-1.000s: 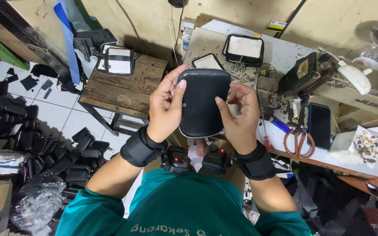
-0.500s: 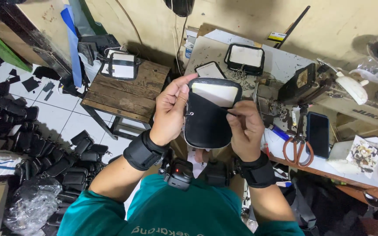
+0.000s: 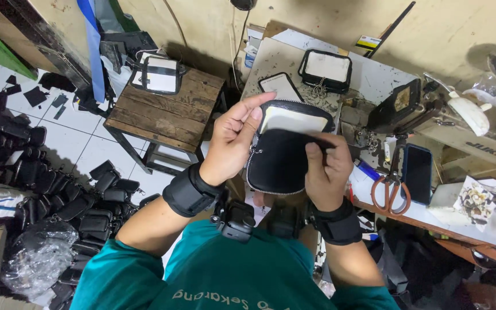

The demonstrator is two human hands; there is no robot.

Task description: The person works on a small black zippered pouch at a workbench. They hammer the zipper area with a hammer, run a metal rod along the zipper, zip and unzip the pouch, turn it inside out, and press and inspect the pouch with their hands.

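Note:
A small black zippered pouch [image 3: 279,161] with a pale lining is held up in front of my chest, its top flap open. My left hand [image 3: 233,140] grips its left edge, thumb and fingers pinched near the zipper at the top corner. My right hand [image 3: 325,169] clasps the right side, fingers wrapped over the front. Both wrists wear black straps. The pouch hangs above the edge of the sewing table [image 3: 374,80].
Orange-handled scissors [image 3: 390,192] and a dark phone [image 3: 417,175] lie on the table at right. Two more pouches [image 3: 324,69] rest farther back. A wooden stool [image 3: 165,112] with another pouch stands left. Several black pouches [image 3: 70,198] are piled on the tiled floor.
The pouch has been opened: its flap now stands up showing the pale lining. My left fingers moved to the top corner, and my right hand slid lower on the front.

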